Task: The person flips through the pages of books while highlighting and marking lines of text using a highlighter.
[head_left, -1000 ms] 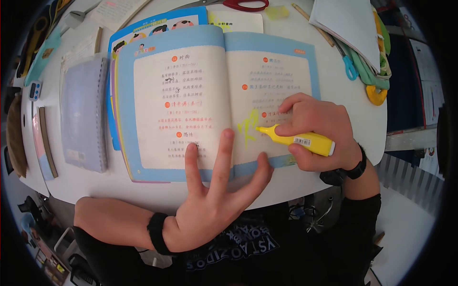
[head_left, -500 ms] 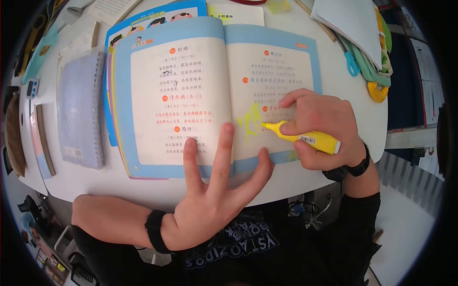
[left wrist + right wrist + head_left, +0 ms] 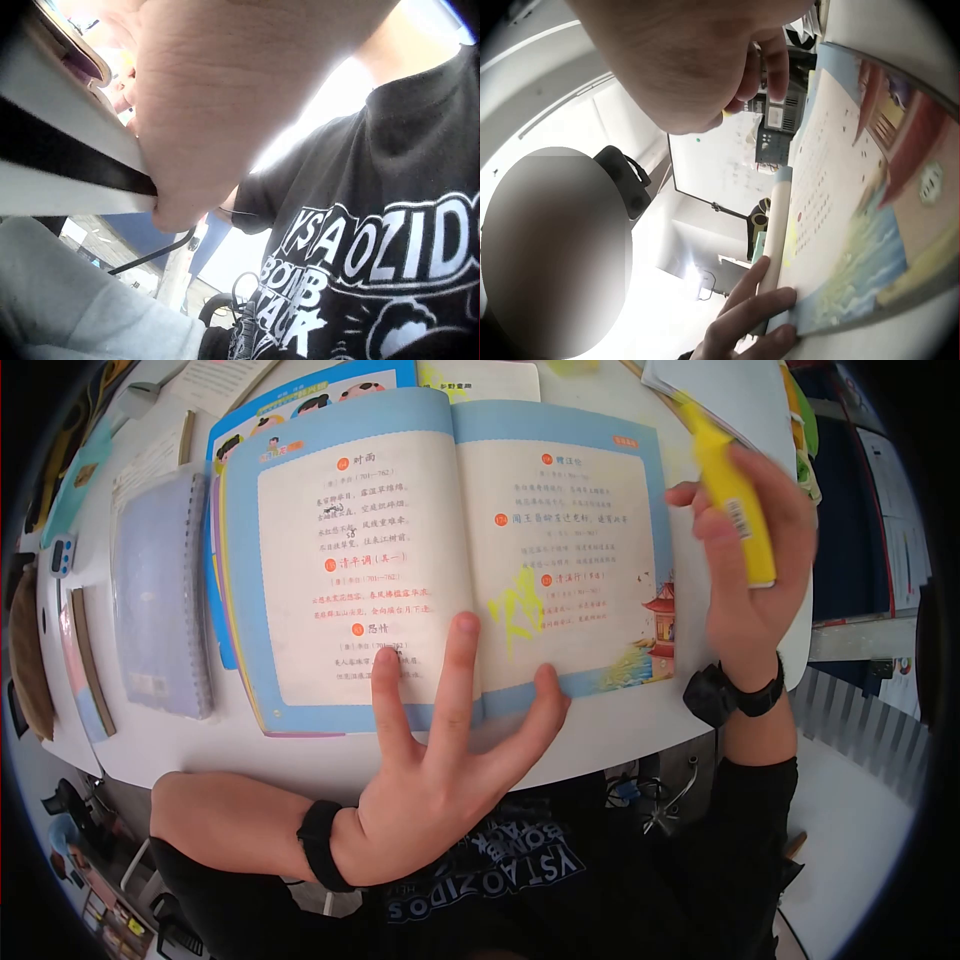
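Observation:
An open book (image 3: pixel 560 660) with blue page borders lies on the white table, yellow strokes (image 3: pixel 516 610) marking its right page. The left hand (image 3: pixel 440 770) rests spread on the lower part of the book, its fingertips on both sides of the fold. Up and to the right of the book, the right hand (image 3: pixel 755 550) holds a yellow highlighter (image 3: pixel 735 510) between thumb and fingers, raised off the page and slightly blurred. In the right wrist view the right hand (image 3: pixel 705 60) hides most of the highlighter, and the left hand (image 3: pixel 750 322) touches the book's edge.
A spiral notebook in a clear cover (image 3: pixel 165 600) lies left of the book. Behind it is a blue book (image 3: pixel 300 405). Loose papers (image 3: pixel 730 400) lie at the upper right, and a small timer (image 3: pixel 62 555) stands at the left.
The right hand has lifted the highlighter off the page and moved up and to the right, uncovering the red building picture. The left hand stays on the book.

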Action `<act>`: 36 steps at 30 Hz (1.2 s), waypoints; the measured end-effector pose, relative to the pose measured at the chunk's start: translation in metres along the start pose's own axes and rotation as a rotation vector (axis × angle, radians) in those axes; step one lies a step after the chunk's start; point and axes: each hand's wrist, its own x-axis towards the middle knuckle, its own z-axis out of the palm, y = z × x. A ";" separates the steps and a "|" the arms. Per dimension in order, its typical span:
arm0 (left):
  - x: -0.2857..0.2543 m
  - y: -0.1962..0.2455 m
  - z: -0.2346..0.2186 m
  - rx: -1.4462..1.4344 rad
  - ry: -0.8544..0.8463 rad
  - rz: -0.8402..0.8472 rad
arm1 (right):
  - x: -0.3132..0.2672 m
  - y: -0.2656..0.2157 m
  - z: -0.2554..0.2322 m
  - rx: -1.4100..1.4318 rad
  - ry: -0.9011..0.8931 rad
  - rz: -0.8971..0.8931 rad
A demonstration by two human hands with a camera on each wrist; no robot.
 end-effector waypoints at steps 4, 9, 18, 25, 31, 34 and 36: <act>0.000 -0.001 -0.001 0.013 -0.016 0.024 | 0.007 -0.001 0.000 -0.018 -0.002 0.019; 0.000 -0.003 -0.012 0.001 -0.132 0.074 | 0.002 0.008 0.007 0.181 -0.068 0.150; 0.001 -0.007 -0.019 -0.039 -0.259 0.099 | 0.005 0.008 0.000 -0.007 -0.284 0.218; 0.001 -0.006 -0.021 -0.045 -0.238 0.109 | 0.004 -0.001 0.001 0.085 -0.309 0.296; 0.008 -0.008 -0.025 0.027 -0.140 0.105 | -0.002 0.007 0.002 0.054 -0.264 0.267; 0.000 -0.006 -0.020 0.003 -0.230 0.113 | 0.001 0.001 -0.003 0.002 -0.331 0.332; -0.003 -0.005 -0.011 0.027 -0.161 0.116 | 0.002 0.001 -0.005 -0.024 -0.412 0.158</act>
